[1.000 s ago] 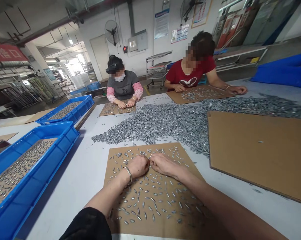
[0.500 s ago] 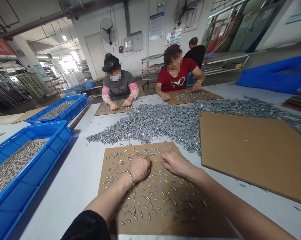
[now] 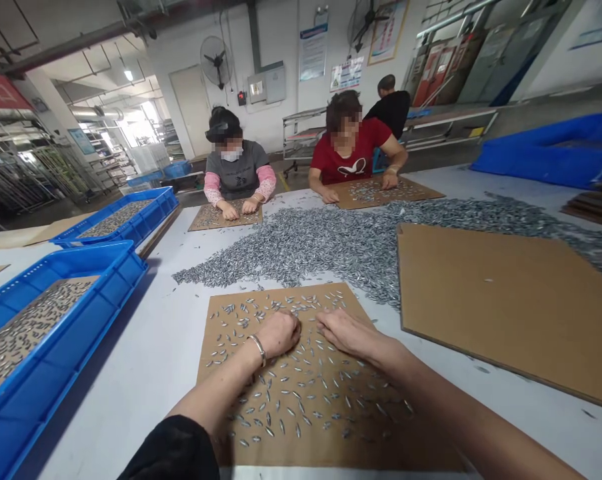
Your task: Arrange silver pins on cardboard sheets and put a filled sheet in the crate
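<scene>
A brown board (image 3: 331,456) lies in front of me on the white table, with many small silvery spindle-shaped pieces (image 3: 299,431) spread over it. My left hand (image 3: 279,332), a bracelet at its wrist, rests over the upper middle of the board with its fingers curled together. Just to its right, my right hand (image 3: 341,329) has its fingertips pinched low over the board. A small gap parts the two hands. Whatever either hand holds is too small or hidden to make out.
A large heap of metal pieces (image 3: 325,240) spreads behind the board. Thick brown boards (image 3: 505,307) lie to the right. Blue trays (image 3: 105,293) stand at the left. Across the table, two people (image 3: 238,173) (image 3: 353,150) work over boards; another person is behind.
My right hand has shifted slightly left, closer to my left hand, which has barely moved. Across the table, the person in red has lowered a hand toward the board.
</scene>
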`<state>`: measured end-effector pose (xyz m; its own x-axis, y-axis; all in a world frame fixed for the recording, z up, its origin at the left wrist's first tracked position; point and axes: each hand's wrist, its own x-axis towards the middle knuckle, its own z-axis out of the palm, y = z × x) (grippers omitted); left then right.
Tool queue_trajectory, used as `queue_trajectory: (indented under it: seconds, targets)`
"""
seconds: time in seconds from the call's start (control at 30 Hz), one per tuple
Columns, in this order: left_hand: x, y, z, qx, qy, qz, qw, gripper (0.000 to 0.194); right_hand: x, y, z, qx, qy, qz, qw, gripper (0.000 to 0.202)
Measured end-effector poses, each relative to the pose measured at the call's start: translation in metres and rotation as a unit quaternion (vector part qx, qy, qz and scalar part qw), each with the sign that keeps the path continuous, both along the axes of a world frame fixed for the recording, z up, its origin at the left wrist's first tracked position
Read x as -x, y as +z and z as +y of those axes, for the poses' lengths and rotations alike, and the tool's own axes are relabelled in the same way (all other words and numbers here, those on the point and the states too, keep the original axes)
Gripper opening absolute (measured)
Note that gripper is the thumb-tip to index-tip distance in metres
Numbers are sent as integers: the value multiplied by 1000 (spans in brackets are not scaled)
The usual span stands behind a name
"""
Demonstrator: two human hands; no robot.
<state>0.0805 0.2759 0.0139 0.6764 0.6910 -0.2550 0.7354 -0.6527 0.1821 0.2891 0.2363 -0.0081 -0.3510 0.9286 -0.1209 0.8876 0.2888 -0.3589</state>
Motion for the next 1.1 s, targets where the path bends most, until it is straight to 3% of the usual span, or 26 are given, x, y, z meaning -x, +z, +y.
queue_trajectory:
  seconds: [0.17,0.37,0.5,0.8,0.93,1.1]
  targets:
    - [-6,11,-3,15,9,27,999,24,-1,4,0,0,19,-26,999,15]
    - [-15,23,-5,55,44,64,995,27,4,-3,-1,-54,53,-49,996,22]
    - [-23,27,-3,77,67,92,991,26,3,-2,-2,-27,63,-51,996,23]
    - [-32,23,10,93,86,117,985,30,-10,16,0,-33,-6,-16,999,24]
    - [-28,26,7,77,101,94,988,26,-9,17,-2,-35,-12,-19,999,24]
    - [2,46,14,33,131,41,990,27,-4,15,-3,-33,-1,8,999,23]
